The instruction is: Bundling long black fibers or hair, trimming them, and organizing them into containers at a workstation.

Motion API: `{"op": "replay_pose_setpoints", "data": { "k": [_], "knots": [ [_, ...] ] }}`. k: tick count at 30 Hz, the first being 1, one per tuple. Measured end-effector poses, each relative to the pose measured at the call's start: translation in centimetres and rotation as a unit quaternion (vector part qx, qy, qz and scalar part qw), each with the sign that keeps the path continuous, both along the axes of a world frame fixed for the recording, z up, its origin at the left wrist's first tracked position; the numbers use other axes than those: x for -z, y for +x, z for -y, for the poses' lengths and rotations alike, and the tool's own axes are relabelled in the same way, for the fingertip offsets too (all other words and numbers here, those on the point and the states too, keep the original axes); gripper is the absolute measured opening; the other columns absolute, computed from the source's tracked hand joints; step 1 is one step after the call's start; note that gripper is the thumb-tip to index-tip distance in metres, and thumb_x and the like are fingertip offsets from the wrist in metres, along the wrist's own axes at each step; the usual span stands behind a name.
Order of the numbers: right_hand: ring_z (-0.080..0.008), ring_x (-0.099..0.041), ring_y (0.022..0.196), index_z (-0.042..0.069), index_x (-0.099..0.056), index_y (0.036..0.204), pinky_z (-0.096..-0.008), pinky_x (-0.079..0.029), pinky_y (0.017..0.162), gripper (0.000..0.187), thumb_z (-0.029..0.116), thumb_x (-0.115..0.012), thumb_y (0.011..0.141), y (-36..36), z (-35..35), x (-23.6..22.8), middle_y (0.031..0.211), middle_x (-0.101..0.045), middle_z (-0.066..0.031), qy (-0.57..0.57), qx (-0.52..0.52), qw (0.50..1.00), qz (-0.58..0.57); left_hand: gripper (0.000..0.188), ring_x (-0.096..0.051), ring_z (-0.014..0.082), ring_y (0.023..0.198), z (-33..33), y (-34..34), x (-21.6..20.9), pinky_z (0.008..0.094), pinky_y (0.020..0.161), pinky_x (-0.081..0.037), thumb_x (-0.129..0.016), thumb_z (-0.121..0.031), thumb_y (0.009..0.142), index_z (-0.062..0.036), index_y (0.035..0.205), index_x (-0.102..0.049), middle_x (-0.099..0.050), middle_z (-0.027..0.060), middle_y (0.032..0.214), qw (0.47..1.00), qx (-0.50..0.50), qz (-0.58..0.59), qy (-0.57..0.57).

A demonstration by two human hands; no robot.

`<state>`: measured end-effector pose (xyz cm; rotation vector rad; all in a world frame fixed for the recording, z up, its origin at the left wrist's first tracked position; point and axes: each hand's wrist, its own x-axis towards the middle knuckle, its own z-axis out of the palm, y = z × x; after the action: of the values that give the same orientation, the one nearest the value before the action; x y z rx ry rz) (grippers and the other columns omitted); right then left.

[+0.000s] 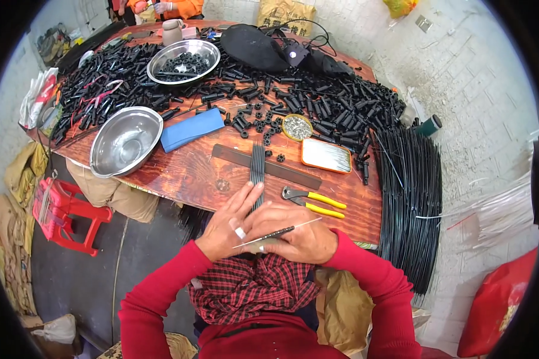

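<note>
Several thin black rods (257, 160) lie side by side on the table, their far ends across a dark flat bar (233, 157). My left hand (226, 222) rests with stretched fingers on their near part; a white band is round one finger. Beside it, my right hand (299, 236) is closed on a thin pointed tool with a black grip (276, 233), held slantwise over my lap. The two hands overlap, and some right fingers are hidden. End-cutting pliers (320, 203) with yellow handles lie right of the rods.
Black plastic tubes (323, 107) cover the far table. Two steel bowls (105, 146) and a blue block (191, 129) stand left. An orange-rimmed tray (326, 155) and a round tin (297, 127) sit ahead. Long black rods (410, 209) hang right. A co-worker in orange (185, 8) is far left.
</note>
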<state>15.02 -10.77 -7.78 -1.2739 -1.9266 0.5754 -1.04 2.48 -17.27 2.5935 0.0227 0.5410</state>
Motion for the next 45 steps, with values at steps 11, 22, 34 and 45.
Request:
{"op": "replay_pose_setpoints", "data": {
  "k": [11, 22, 34, 45],
  "knots": [
    [-0.0304, -0.067, 0.101, 0.005, -0.071, 0.107, -0.0401, -0.055, 0.084, 0.032, 0.013, -0.078, 0.077, -2.1, 0.8, 0.1, 0.108, -0.07, -0.0086, 0.04, 0.01, 0.999, 0.007, 0.074, -0.028, 0.0391, 0.151, 1.7, -1.5, 0.7, 0.0505, 0.121, -0.029, -0.068, -0.036, 0.086, -0.0074, 0.151, -0.046, -0.027, 0.018, 0.164, 1.0, -0.018, -0.004, 0.014],
    [-0.0296, -0.065, 0.104, 0.006, -0.07, 0.111, -0.0412, -0.055, 0.085, 0.038, 0.018, -0.08, 0.077, -1.8, 1.4, 0.0, 0.12, -0.066, -0.0092, 0.017, -0.032, 0.997, 0.061, 0.065, -0.026, 0.0365, 0.152, 2.1, -1.9, -0.1, 0.0476, 0.121, -0.029, -0.06, -0.03, 0.093, -0.0072, 0.152, -0.045, -0.027, 0.017, 0.164, 1.0, -0.014, -0.014, -0.014],
    [-0.0313, -0.068, 0.093, 0.007, -0.069, 0.112, -0.0418, -0.054, 0.083, 0.028, 0.019, -0.071, 0.088, 8.2, 0.3, 1.3, 0.103, -0.069, -0.0087, -0.073, 0.093, 0.985, 0.124, 0.083, -0.036, 0.0422, 0.146, 2.2, -1.6, -0.5, 0.0497, 0.117, -0.035, -0.064, -0.057, 0.087, -0.0052, 0.15, -0.046, -0.035, 0.0234, 0.159, 0.998, -0.03, -0.029, 0.038],
    [-0.0287, -0.068, 0.082, 0.005, -0.069, 0.091, -0.04, -0.054, 0.072, 0.01, 0.013, -0.071, 0.085, 17.9, -1.8, 4.0, 0.089, -0.066, -0.01, -0.059, 0.335, 0.891, 0.3, 0.079, -0.036, 0.0405, 0.146, 1.5, -1.3, -1.2, 0.0486, 0.117, -0.036, -0.064, -0.053, 0.088, -0.0055, 0.149, -0.047, -0.035, 0.0218, 0.159, 0.997, -0.03, -0.067, 0.035]
  ]
}}
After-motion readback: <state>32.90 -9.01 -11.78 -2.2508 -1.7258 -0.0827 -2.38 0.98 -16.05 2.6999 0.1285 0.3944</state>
